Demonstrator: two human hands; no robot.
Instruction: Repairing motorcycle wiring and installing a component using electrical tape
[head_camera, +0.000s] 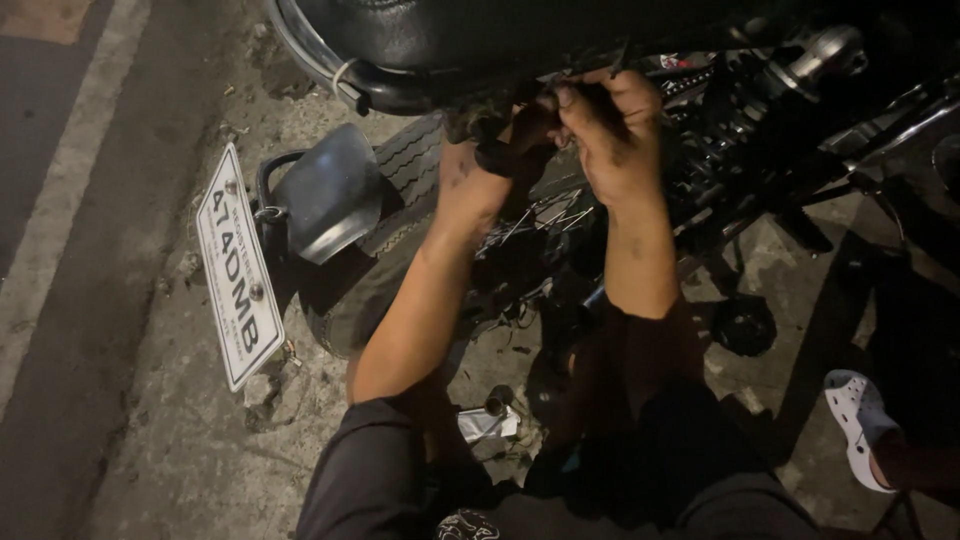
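- The left hand (478, 165) reaches up under the rear of a motorcycle, its fingers curled shut around a small dark part (500, 155) just below the black seat (420, 35); what that part is cannot be told in the dim light.
- The right hand (612, 125) is raised just beside the left, its fingers bent closed and pinching at the same dark spot under the seat edge; the two hands touch or nearly touch there.
- Both forearms rise from dark sleeves at the bottom of the view, the left arm crossing in front of the rear tyre (400, 180).
- The tyre shows its tread blocks, and thin wheel spokes (540, 215) catch the light between the two arms.
- A grey rear mudguard (330, 195) curves over the tyre to the left of the hands.
- A white licence plate (238, 268) hangs tilted on a bracket beyond the mudguard, well apart from the hands.
- A chrome grab rail (310, 60) runs round the back of the seat above the mudguard.
- To the right of the hands sits a dark shock absorber (720, 140) with a shiny cap (825, 50) at its upper end.
- A small metal piece (488, 420) lies on the concrete ground (200, 440) between the person's knees.
- At the right edge another person's foot wears a white perforated clog (858, 420).
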